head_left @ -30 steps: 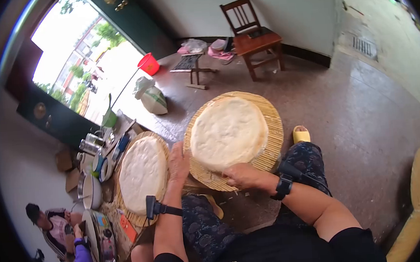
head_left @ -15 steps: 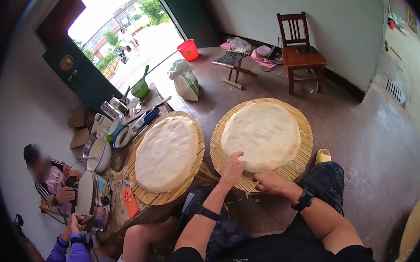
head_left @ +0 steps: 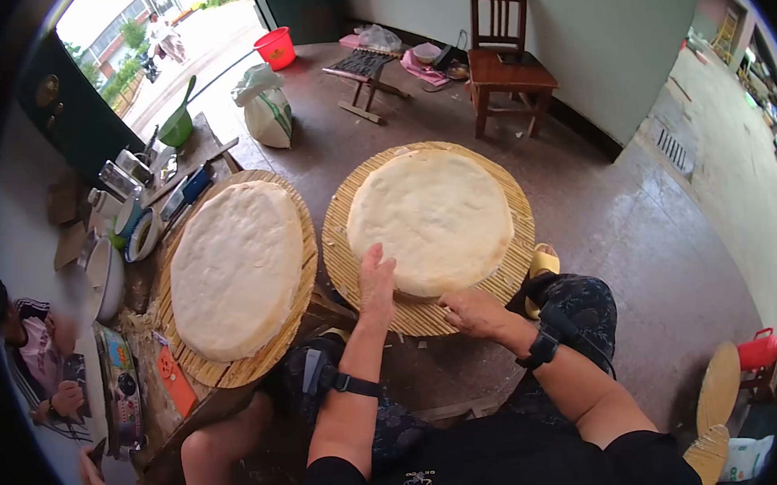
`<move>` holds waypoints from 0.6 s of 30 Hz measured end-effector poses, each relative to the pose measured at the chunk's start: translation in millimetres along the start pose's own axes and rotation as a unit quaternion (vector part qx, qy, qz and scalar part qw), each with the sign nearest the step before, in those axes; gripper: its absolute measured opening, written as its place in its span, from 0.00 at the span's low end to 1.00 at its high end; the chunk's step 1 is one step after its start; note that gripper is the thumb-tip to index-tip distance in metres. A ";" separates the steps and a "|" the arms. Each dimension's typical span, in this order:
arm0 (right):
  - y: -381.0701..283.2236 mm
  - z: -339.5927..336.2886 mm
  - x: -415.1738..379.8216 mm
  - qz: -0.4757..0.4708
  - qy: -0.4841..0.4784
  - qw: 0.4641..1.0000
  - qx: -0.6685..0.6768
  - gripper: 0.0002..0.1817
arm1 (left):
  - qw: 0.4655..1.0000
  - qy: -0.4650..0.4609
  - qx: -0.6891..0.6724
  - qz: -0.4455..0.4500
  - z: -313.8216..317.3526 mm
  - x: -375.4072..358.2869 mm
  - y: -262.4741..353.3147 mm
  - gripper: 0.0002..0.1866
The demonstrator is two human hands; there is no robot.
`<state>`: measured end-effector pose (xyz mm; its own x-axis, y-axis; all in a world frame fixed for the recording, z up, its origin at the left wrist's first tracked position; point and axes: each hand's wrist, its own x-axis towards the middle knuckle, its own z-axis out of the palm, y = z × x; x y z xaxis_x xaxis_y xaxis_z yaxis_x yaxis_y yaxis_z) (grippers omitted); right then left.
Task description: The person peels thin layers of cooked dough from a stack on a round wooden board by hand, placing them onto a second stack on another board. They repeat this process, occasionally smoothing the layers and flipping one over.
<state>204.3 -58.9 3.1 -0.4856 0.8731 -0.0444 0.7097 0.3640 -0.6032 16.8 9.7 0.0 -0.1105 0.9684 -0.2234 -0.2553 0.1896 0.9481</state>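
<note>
A thick round slab of pale dough [head_left: 430, 217] lies on a round mat of yellowish slats [head_left: 519, 206] in front of me. My left hand [head_left: 376, 284] rests at the slab's near left edge, its fingers stretched out. At the near edge, a little to the right, my right hand [head_left: 479, 312] has its fingers curled together low over the mat; what they pinch, if anything, is hidden. To the left, a second pale dough slab [head_left: 237, 267] sits on another slatted mat [head_left: 306, 289] on the wooden table.
Bowls [head_left: 107, 278], jars and an orange-red packet [head_left: 175, 381] crowd the table at left, where two other people sit, one with a dark tool. Beyond stand a white sack [head_left: 267, 116], red bucket [head_left: 276, 49], folding stool [head_left: 363, 68] and wooden chair [head_left: 507, 67].
My view has turned right and down, so the room has shifted left and up. Both hands stay by the slab's near edge; the left hand's fingers now point more away from me.
</note>
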 end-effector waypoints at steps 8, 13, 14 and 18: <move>49.7 -30.8 13.1 0.182 0.167 0.963 0.110 0.15 | 1.000 0.003 0.007 -0.028 -5.6 -9.2 40.6 0.30; 103.1 -61.1 22.8 0.270 0.326 0.897 0.127 0.16 | 0.999 0.009 -0.018 -0.030 -12.4 -9.2 40.8 0.32; 121.6 -59.2 25.3 0.313 0.310 0.886 0.148 0.16 | 0.999 0.007 -0.020 -0.027 -11.5 -11.1 42.7 0.32; 139.3 -71.1 29.6 0.331 0.341 0.874 0.102 0.17 | 0.999 0.013 -0.043 -0.010 -12.0 -7.7 34.8 0.32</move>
<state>325.1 40.7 -25.6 0.4638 0.8859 0.0042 0.5796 -0.2998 -0.7577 -2.8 6.9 32.1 -0.1300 0.9598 -0.2487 -0.3390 0.1927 0.9209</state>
